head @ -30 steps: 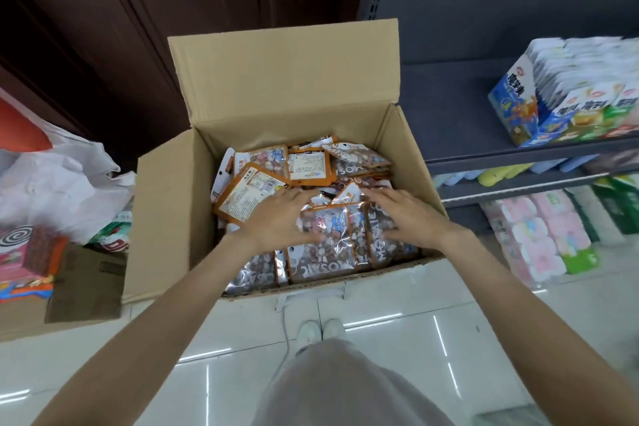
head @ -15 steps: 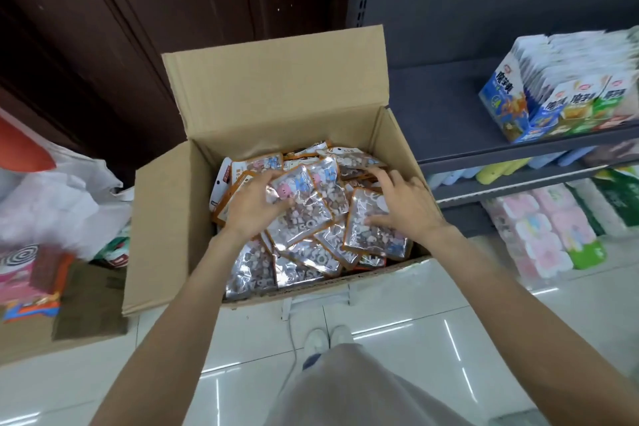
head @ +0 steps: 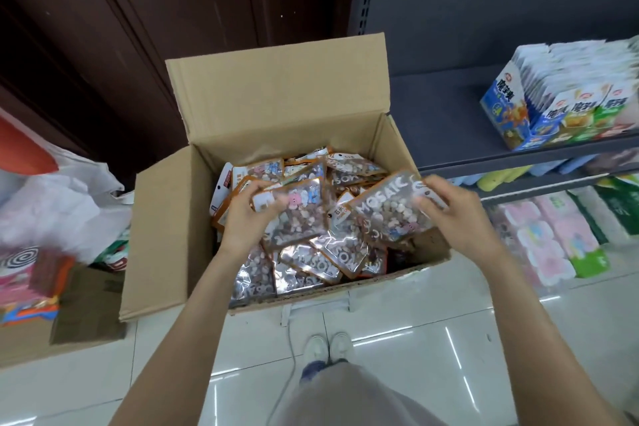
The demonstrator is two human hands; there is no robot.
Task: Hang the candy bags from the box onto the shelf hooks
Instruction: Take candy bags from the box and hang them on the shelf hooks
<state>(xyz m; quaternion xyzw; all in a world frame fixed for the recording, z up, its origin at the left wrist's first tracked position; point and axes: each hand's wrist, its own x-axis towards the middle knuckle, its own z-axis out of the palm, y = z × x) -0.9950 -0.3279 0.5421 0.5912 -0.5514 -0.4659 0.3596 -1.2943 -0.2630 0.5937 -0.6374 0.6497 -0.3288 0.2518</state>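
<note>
An open cardboard box (head: 166, 235) stands on the floor, filled with several clear candy bags with orange edges and "MOSAIC" lettering. My left hand (head: 247, 218) grips one candy bag (head: 297, 214) at its upper left corner, lifted above the pile. My right hand (head: 453, 214) pinches a second candy bag (head: 383, 211) by its right end, raised over the box's right side. More bags (head: 311, 263) lie loose underneath. No shelf hooks are in view.
A grey metal shelf (head: 518, 159) at the right carries snack cartons (head: 560, 104); tissue packs (head: 553, 239) sit below it. A dark wooden door (head: 173, 10) is behind the box. White plastic bags (head: 58, 204) and a low carton with goods are at the left. My shoes (head: 328, 346) stand on white tiles.
Both hands have lifted out of the pile, each now holding a candy bag; the right hand's bag has swung up and to the right. The camera has tilted upward a little.
</note>
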